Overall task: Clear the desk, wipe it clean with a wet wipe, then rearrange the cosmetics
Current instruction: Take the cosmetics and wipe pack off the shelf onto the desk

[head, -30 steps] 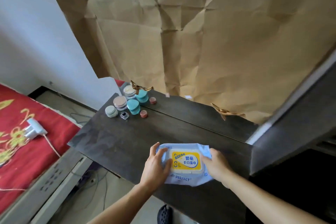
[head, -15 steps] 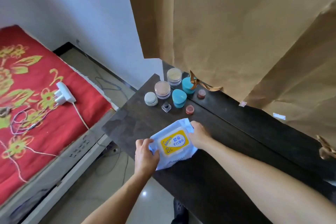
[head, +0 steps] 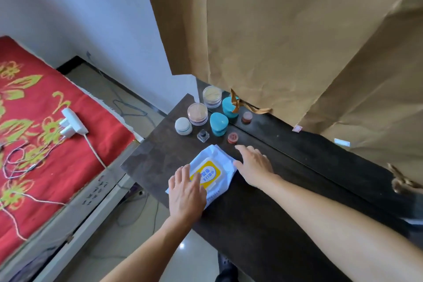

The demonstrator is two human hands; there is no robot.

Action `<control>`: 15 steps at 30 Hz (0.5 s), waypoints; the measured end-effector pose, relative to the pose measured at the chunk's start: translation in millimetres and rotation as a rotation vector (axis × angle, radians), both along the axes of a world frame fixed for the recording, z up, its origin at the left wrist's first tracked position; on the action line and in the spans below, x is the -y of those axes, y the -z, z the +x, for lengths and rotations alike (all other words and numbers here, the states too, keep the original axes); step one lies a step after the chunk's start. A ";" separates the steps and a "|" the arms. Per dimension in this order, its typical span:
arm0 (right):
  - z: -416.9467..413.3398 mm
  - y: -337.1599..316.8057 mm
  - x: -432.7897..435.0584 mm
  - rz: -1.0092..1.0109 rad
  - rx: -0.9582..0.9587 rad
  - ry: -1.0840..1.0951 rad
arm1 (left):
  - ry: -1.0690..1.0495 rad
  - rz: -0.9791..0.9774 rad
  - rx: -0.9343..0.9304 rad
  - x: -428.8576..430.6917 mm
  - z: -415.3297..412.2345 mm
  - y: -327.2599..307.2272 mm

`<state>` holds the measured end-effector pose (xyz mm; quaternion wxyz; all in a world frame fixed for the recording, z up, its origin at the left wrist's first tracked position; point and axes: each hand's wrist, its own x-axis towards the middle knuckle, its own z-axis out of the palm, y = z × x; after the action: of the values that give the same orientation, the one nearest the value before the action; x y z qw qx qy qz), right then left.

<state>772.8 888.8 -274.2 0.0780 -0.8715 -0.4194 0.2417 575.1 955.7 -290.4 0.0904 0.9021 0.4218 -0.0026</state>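
A blue-white pack of wet wipes [head: 211, 167] with a yellow lid lies flat on the dark desk [head: 297, 178] near its left end. My left hand [head: 186, 192] rests flat on the pack's near end, fingers straight. My right hand [head: 254, 165] lies open beside the pack's right edge, thumb touching it. Behind the pack stand the cosmetics: two teal heart-shaped boxes [head: 218, 123], two clear powder jars [head: 198, 113], a white jar [head: 183, 126], a small glass bottle [head: 203, 135] and two small red pots [head: 232, 138].
Crumpled brown paper [head: 286, 36] hangs behind the desk, its lower edge over the rear teal box. Left of the desk is a bed with a red cover [head: 34, 133], a white plug [head: 71, 123] and cables. Tiled floor lies between.
The pack was carried left along the desk toward the cosmetics and laid flat. Both hands let go of it and now lie open, the left on top of it.
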 end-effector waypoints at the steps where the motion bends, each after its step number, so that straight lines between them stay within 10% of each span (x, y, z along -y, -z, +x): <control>1: 3.4 -4.6 15.5 0.041 -0.010 0.025 | 0.051 -0.005 0.027 7.4 9.7 -9.0; 15: -4.2 -54.0 320.3 0.328 0.163 0.158 | 0.440 -0.050 0.242 223.7 73.8 -78.0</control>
<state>768.5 568.5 -220.2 0.2035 -0.8941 -0.3882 0.0920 648.9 732.0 -212.4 0.1597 0.9635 0.2013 0.0754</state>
